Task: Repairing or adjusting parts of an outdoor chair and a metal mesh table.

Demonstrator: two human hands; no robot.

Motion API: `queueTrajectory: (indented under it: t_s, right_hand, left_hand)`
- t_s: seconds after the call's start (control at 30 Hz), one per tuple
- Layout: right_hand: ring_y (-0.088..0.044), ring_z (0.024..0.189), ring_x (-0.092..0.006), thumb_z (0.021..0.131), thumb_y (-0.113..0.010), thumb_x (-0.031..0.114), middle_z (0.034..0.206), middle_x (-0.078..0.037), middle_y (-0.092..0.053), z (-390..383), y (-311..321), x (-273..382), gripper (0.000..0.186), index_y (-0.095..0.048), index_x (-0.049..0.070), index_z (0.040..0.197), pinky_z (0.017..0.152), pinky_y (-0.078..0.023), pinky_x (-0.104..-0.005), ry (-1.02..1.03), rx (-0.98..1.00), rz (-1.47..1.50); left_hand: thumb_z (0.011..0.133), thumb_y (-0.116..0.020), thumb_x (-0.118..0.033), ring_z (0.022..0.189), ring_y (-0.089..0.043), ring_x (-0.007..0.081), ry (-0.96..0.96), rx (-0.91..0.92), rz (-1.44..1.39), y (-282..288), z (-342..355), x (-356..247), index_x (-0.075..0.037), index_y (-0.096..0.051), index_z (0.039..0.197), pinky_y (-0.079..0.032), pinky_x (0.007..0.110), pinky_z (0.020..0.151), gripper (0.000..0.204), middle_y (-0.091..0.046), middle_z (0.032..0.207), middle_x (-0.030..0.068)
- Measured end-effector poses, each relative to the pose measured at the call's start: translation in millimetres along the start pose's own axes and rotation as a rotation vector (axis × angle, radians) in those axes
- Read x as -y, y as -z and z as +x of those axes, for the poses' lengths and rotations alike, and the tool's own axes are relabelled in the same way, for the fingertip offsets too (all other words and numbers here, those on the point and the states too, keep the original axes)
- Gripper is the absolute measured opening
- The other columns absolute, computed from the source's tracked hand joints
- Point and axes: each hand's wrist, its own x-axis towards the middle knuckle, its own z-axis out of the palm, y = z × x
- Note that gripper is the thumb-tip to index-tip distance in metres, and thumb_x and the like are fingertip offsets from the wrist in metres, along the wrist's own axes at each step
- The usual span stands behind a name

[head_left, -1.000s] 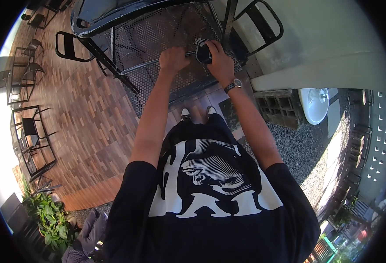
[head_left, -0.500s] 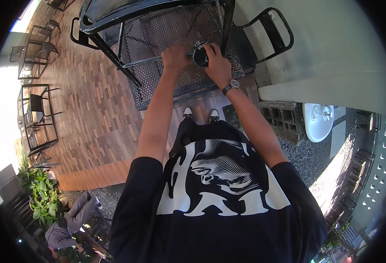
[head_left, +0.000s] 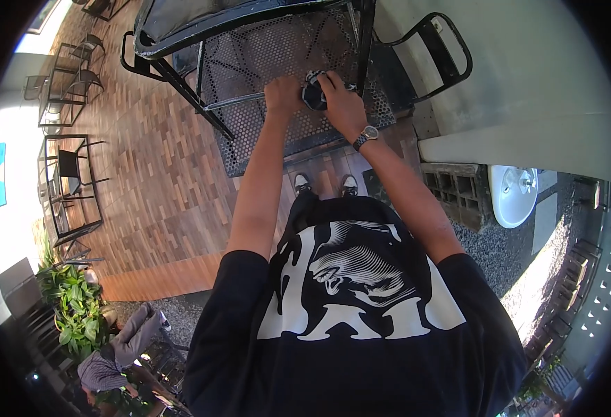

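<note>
A worn black metal furniture frame (head_left: 215,125) stands before me, with a thin, scuffed crossbar (head_left: 239,101) running between its legs. My left hand (head_left: 283,94) is closed around this bar. Just right of it, my right hand (head_left: 345,105) grips a bunched black piece with white patterning (head_left: 313,95), apparently a cloth, against the bar. The fingers hide part of the cloth and of the bar behind it. A watch is on my right wrist.
Below the frame lies a perforated dark metal sheet (head_left: 250,156) on wooden flooring (head_left: 145,187). A black chair (head_left: 441,59) stands by the wall at right. Concrete blocks (head_left: 455,194) and a white washbasin (head_left: 514,201) are lower right. Plants (head_left: 76,306) and another person (head_left: 114,358) are lower left.
The whole view has shifted slightly, with the scene sliding right. My right hand and the cloth have come a little closer to my left hand, which stays on the bar.
</note>
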Motion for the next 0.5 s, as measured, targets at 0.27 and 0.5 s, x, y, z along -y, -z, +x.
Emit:
queueTrajectory:
  t_s: [0.27,0.5]
  right_hand:
    - [-0.069,0.082,-0.0365,0.072,-0.074,0.001,0.14,-0.009,-0.048,-12.8,17.9,-14.6,0.067,-0.048,0.012,0.132,0.068,-0.058,-0.0449,-0.042,-0.042,0.01]
    - [-0.068,0.089,-0.0367,0.069,-0.077,0.0,0.142,-0.009,-0.046,-9.1,9.1,-3.5,0.069,-0.05,0.013,0.131,0.072,-0.058,-0.046,-0.002,0.025,0.016]
  left_hand:
    - [0.071,-0.076,-0.038,0.084,-0.072,0.0315,-0.001,0.025,-0.071,17.6,-7.0,-6.3,-0.003,-0.074,0.079,-0.057,0.043,0.073,0.036,-0.072,0.086,0.0173]
    - [0.071,-0.073,-0.031,0.086,-0.071,0.0349,0.02,0.066,-0.104,17.2,-4.5,-2.3,-0.001,-0.075,0.081,-0.056,0.044,0.077,0.031,-0.071,0.087,0.0214]
